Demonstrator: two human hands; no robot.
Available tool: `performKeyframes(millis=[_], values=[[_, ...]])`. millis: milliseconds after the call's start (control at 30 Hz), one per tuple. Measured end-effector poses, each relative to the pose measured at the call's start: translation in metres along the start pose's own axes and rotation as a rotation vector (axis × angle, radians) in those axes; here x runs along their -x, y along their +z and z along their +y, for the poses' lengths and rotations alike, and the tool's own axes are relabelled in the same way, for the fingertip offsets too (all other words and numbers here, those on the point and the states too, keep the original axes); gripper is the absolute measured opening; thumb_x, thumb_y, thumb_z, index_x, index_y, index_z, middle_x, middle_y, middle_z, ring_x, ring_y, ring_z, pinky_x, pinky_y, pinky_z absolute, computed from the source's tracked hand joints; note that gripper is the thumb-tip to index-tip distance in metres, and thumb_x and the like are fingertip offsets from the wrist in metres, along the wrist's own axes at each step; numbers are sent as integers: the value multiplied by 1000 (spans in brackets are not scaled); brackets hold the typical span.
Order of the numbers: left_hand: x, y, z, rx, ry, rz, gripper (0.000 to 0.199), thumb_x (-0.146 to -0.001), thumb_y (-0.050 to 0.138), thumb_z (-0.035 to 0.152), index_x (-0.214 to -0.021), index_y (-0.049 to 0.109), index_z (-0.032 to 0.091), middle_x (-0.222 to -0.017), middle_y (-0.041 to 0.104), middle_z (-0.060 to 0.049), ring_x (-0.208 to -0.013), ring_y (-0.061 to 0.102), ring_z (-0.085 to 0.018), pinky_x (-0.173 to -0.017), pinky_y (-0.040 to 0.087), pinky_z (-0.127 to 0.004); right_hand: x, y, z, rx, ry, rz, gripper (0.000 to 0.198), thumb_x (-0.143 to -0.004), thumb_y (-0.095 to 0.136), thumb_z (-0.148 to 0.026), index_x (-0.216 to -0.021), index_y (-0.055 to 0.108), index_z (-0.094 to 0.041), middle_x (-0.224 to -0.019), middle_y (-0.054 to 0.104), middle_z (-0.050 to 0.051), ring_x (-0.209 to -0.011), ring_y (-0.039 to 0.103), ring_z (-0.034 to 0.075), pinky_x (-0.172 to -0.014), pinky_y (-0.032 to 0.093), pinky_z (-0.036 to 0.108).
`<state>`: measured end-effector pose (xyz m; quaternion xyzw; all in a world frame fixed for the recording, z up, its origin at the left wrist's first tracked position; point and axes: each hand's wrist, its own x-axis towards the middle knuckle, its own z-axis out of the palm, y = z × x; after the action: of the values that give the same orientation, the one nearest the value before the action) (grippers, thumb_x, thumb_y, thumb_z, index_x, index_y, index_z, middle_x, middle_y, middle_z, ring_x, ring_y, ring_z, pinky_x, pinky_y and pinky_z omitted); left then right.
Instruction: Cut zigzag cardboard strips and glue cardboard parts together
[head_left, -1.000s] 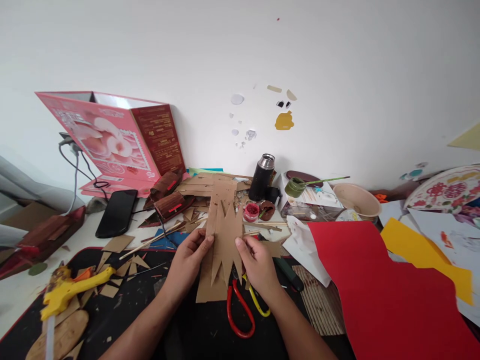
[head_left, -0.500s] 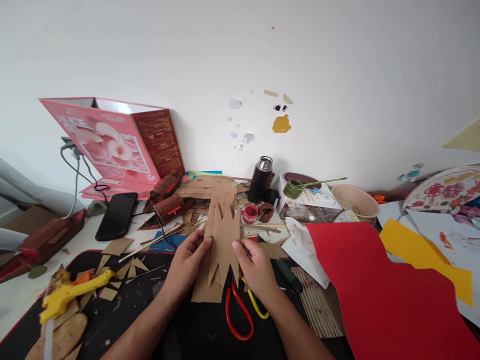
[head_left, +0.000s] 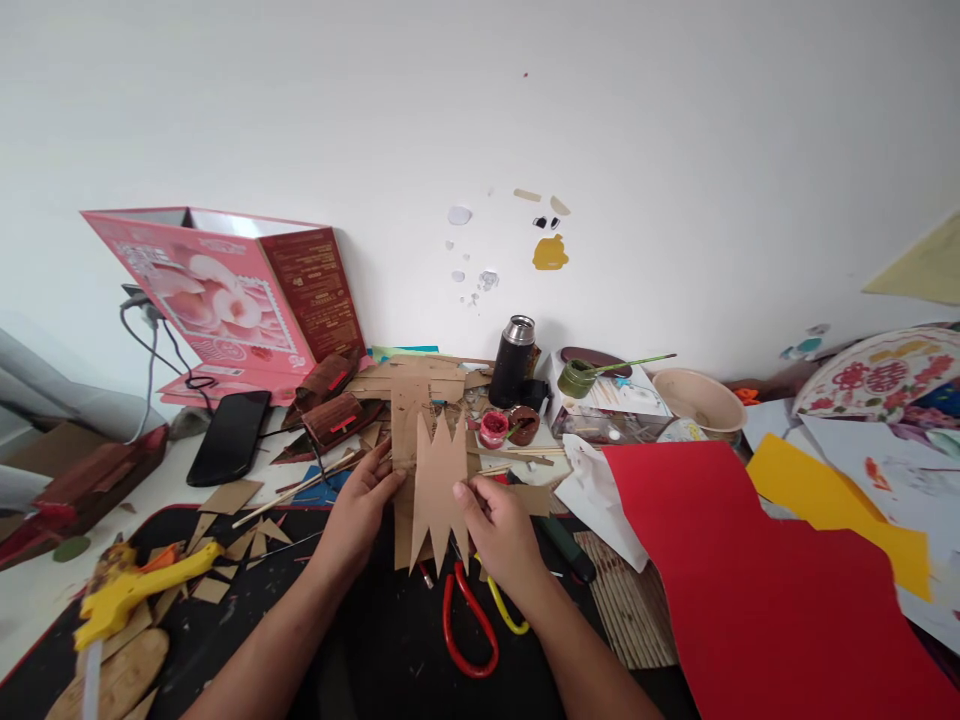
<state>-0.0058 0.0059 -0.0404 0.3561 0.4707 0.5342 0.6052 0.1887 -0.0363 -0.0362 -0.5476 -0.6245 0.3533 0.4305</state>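
My right hand (head_left: pixel 501 515) pinches the right edge of a cardboard piece (head_left: pixel 441 490) cut into zigzag points at both its top and bottom. Behind it lies a long, plain cardboard strip (head_left: pixel 403 440), partly covered. The left edge of that strip is between the thumb and fingers of my left hand (head_left: pixel 366 497). Below the zigzag piece, scissors with one red handle (head_left: pixel 471 625) and one yellow handle (head_left: pixel 510 605) rest on the black mat; their blades are hidden.
Cardboard scraps (head_left: pixel 212 590) and a yellow glue gun (head_left: pixel 142 580) lie left, near a black phone (head_left: pixel 229 437). A black flask (head_left: pixel 514 362) and paint jars (head_left: pixel 493 428) stand behind the hands. Red paper (head_left: pixel 750 570) spreads on the right, beside a corrugated piece (head_left: pixel 626 600).
My left hand has come away from the zigzag piece and holds the strip behind it. The strip has shifted away from me. The whole view has moved slightly.
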Motion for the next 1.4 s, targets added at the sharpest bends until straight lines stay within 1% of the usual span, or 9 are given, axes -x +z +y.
performKeyframes(millis=[233,433,600,700,767,867,1033,1167,1400], values=[[2,8,18,-52,124,-76,85,-71,87,38,-150,62,22,-146,73,-16,-139,65,-38,-113,53,-48,0,-1,0,25,0,-7,44,-108,50,-50,-72,45,-25,-59,46,-4,-61,48,18,-59,31,30],[-23,9,19,-92,73,-19,92,-64,86,34,-151,58,21,-141,75,-18,-132,69,-38,-110,54,-49,1,-1,-2,62,-52,2,44,-107,53,-48,-71,52,-23,-64,54,-2,-66,53,18,-64,34,30],[-32,7,22,-305,282,77,68,-68,84,42,-132,70,23,-144,73,-15,-140,63,-37,-121,44,-49,0,-1,0,84,-69,1,42,-107,54,-46,-73,57,-22,-69,59,0,-68,55,19,-65,34,30],[-24,5,29,-416,348,98,57,-79,81,51,-127,74,22,-135,76,-13,-123,71,-34,-111,51,-45,0,-1,0,69,-60,-9,41,-107,54,-45,-73,58,-22,-69,60,0,-68,54,18,-65,34,30],[-17,4,33,-434,347,40,53,-83,79,57,-124,76,22,-121,80,-11,-107,74,-30,-97,56,-40,0,0,-1,41,-52,-7,42,-107,55,-46,-73,57,-22,-69,59,-1,-67,53,18,-65,34,29],[-12,5,34,-400,294,-37,59,-85,78,64,-126,77,22,-100,79,-7,-81,70,-23,-76,56,-34,1,1,-1,-21,-21,14,43,-107,54,-48,-72,55,-22,-67,56,-1,-65,50,17,-63,34,29],[-6,7,22,-282,94,-165,57,-80,83,68,-111,81,21,-73,71,-2,-69,66,-22,-65,52,-32,0,2,1,-127,62,37,43,-106,53,-53,-74,52,-23,-67,52,-2,-65,51,18,-59,36,28],[6,16,15,-207,-132,-316,56,-69,92,65,-102,81,22,-90,81,-8,-80,76,-32,-74,61,-41,2,5,2,-139,78,24,43,-105,54,-54,-75,54,-23,-67,54,-1,-64,53,18,-57,38,28],[16,18,21,-153,-182,-314,61,-67,95,62,-105,73,20,-103,84,-10,-87,80,-34,-75,65,-41,4,7,-1,-349,284,-108,49,-98,62,-71,-88,62,-23,-59,55,-4,-48,53,15,-48,43,26]])
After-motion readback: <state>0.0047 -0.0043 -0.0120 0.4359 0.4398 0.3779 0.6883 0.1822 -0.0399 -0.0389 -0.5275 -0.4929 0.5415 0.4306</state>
